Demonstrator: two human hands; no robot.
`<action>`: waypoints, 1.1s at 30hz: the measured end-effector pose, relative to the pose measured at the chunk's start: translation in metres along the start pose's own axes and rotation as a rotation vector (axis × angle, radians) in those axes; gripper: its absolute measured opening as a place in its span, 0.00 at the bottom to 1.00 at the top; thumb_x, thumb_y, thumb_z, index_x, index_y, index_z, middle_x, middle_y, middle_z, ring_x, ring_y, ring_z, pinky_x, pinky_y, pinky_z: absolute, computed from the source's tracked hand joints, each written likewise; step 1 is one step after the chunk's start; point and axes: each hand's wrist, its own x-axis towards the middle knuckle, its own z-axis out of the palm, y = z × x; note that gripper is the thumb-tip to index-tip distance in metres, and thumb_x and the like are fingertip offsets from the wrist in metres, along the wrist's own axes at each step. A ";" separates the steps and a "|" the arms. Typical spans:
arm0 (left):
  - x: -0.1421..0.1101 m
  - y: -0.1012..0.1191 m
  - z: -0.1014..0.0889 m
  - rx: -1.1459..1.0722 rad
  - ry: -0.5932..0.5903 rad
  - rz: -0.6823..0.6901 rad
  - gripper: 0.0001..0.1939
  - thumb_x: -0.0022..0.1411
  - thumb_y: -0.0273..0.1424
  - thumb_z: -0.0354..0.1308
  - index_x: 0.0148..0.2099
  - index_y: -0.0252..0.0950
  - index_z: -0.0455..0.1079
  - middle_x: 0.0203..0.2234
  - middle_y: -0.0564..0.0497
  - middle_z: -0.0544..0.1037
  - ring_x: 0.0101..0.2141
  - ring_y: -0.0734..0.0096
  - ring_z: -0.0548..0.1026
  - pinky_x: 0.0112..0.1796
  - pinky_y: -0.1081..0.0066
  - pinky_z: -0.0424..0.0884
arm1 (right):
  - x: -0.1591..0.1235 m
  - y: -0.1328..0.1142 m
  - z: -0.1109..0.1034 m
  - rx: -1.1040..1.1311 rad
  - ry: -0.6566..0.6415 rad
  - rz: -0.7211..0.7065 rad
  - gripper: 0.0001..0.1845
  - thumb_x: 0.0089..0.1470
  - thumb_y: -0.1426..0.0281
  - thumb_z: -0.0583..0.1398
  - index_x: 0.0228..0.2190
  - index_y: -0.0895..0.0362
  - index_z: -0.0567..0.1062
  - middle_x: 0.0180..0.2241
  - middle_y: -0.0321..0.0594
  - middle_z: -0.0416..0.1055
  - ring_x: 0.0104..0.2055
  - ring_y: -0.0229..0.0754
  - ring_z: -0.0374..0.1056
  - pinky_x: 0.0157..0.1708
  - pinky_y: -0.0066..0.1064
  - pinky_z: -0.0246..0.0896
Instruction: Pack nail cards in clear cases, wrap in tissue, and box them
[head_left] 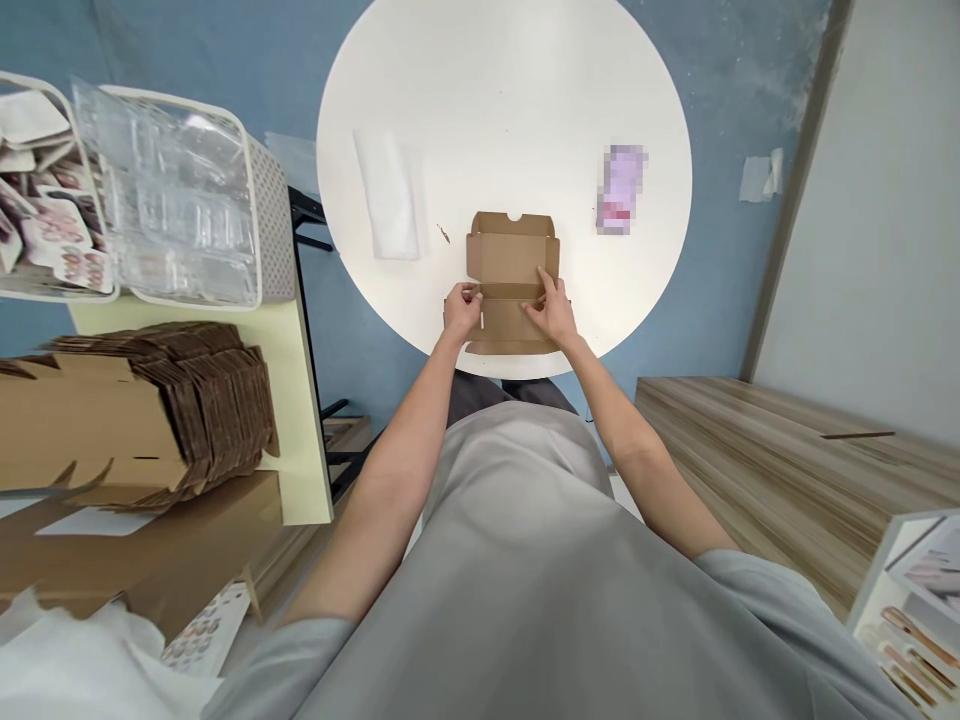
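A brown cardboard box (513, 258), partly unfolded, lies on the white round table (510, 110) right before me. Its back panel and side flaps stand open around a crease across the middle. My left hand (463, 312) is closed on the left edge of the box by the crease, thumb and forefinger pinched together. On the right side, my right hand (553, 310) grips the edge, its thumb over the front panel and its forefinger reaching onto the back panel. Beyond the box, a white folded sheet or pouch (388, 195) is at left and a blurred purple packet (622, 188) at right.
To the left, a white basket (274, 215) holds clear plastic trays, beside another basket (112, 225) of printed cards. Flattened cardboard boxes (217, 400) are stacked on a pale yellow table (300, 440). A wood-grain cabinet (750, 450) stands at right. A brown scrap (443, 234) lies near the box.
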 end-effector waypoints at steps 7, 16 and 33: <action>-0.006 0.001 0.000 0.006 -0.041 0.048 0.13 0.67 0.28 0.61 0.52 0.35 0.82 0.42 0.43 0.86 0.49 0.53 0.84 0.58 0.54 0.78 | -0.026 0.008 0.007 -0.100 -0.067 -0.079 0.74 0.55 0.43 0.76 0.84 0.45 0.40 0.74 0.62 0.55 0.72 0.76 0.66 0.65 0.73 0.72; -0.039 -0.005 -0.033 -0.088 -0.203 0.124 0.23 0.68 0.27 0.60 0.63 0.36 0.78 0.61 0.40 0.85 0.66 0.51 0.80 0.69 0.47 0.73 | -0.056 0.020 0.011 -0.255 -0.195 -0.215 0.89 0.41 0.48 0.85 0.84 0.53 0.38 0.82 0.70 0.35 0.80 0.80 0.54 0.74 0.72 0.61; -0.047 -0.034 -0.054 -0.195 -0.068 -0.051 0.29 0.67 0.30 0.64 0.69 0.35 0.73 0.63 0.34 0.81 0.64 0.48 0.81 0.66 0.48 0.77 | -0.041 0.001 -0.001 -0.242 -0.189 -0.062 0.68 0.58 0.62 0.74 0.84 0.45 0.41 0.77 0.63 0.55 0.66 0.74 0.74 0.60 0.65 0.78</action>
